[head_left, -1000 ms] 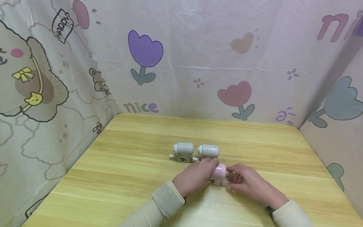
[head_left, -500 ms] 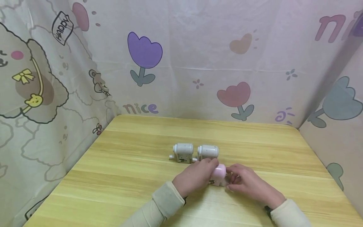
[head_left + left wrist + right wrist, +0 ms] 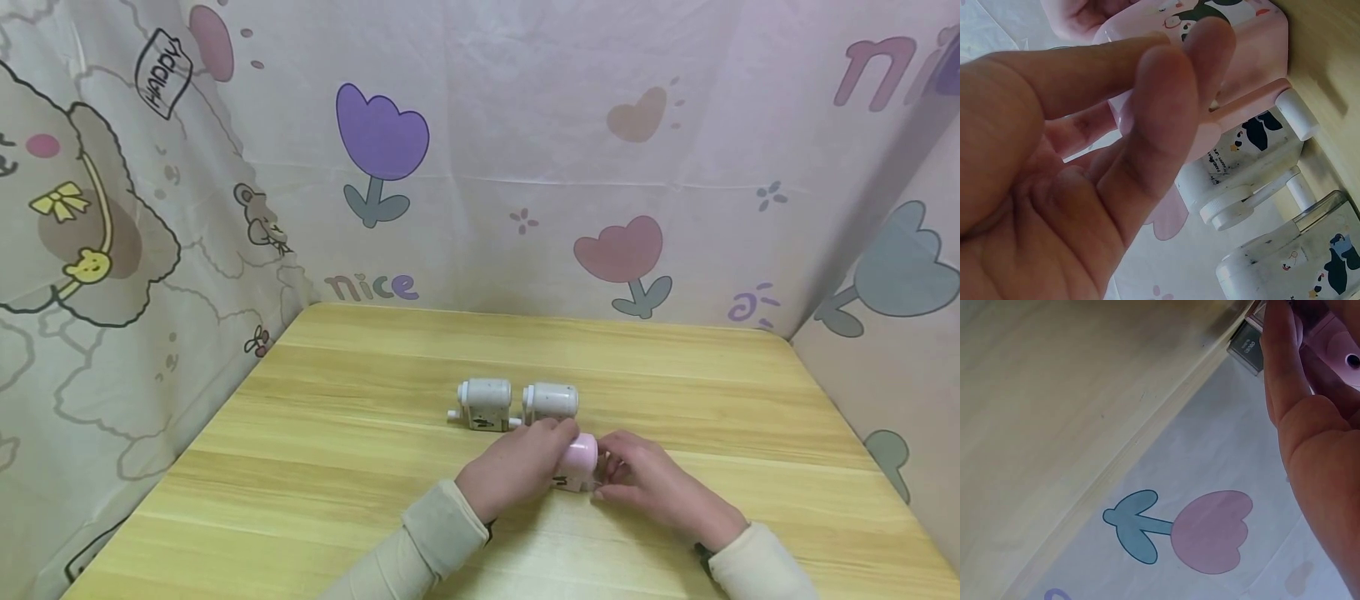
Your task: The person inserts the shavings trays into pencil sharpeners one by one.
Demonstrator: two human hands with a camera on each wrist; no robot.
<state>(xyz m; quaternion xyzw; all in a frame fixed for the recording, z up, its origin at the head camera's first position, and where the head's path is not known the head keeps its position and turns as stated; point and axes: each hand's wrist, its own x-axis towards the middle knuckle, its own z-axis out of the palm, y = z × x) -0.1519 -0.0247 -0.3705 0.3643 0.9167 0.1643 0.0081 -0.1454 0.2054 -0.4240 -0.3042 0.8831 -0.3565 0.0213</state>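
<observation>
A pink hand-crank pencil sharpener (image 3: 581, 452) stands on the table, its crank with a white knob (image 3: 1297, 114) showing in the left wrist view. My left hand (image 3: 516, 468) grips its body from the left, fingers over the top. On the other side, my right hand (image 3: 663, 483) pinches the clear shavings drawer (image 3: 589, 482) at the sharpener's lower right end. Most of that drawer is hidden behind fingers or inside the body. Seen from the right wrist, the pink end face (image 3: 1338, 347) has a dark pencil hole.
Just behind, two grey-white pencil sharpeners (image 3: 487, 403) of the same kind stand side by side, cranks to the left. The wood-grain table (image 3: 322, 467) ends at a printed cloth backdrop (image 3: 487, 125).
The clear drawer has slid left into the pink sharpener, so less of it sticks out. My right hand has moved slightly left with it; my left hand has stayed put.
</observation>
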